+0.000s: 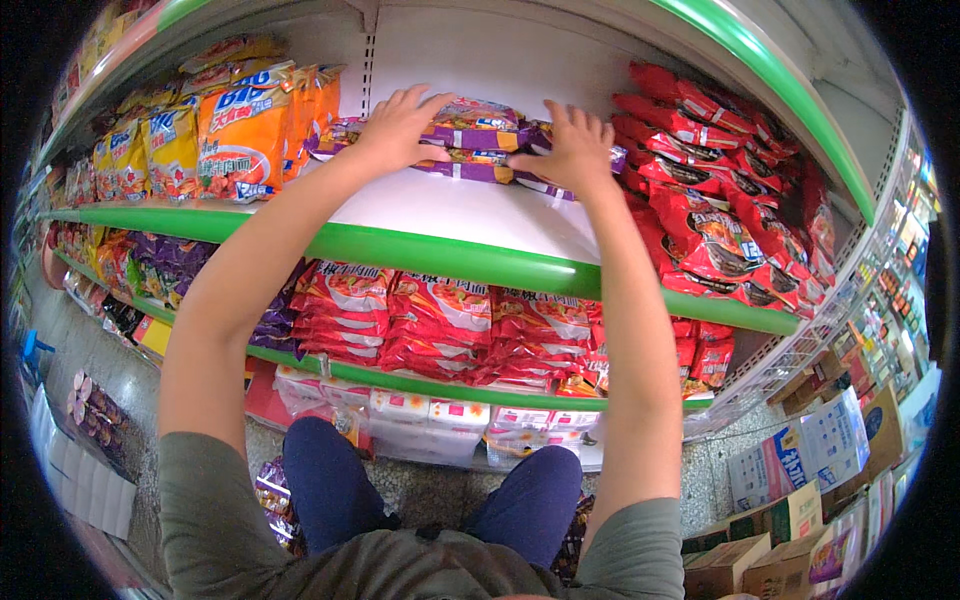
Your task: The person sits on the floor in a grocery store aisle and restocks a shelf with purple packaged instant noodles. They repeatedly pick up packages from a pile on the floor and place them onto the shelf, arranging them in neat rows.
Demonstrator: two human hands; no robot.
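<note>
A small stack of purple instant noodle packets lies flat on the white shelf, near its back panel. My left hand is over the left part of the stack, fingers spread, thumb by the front of the packets. On the right side, my right hand has its fingers apart, with its thumb pointing left across the packets' front. Both hands seem to touch the stack, though the contact under the palms is hidden. More purple packaging shows beyond each hand.
Orange noodle packets stand upright at left beside yellow ones. Red packets are piled at right. A green shelf edge runs below my forearms. Red noodle packets fill the lower shelf. Cardboard boxes stand at lower right.
</note>
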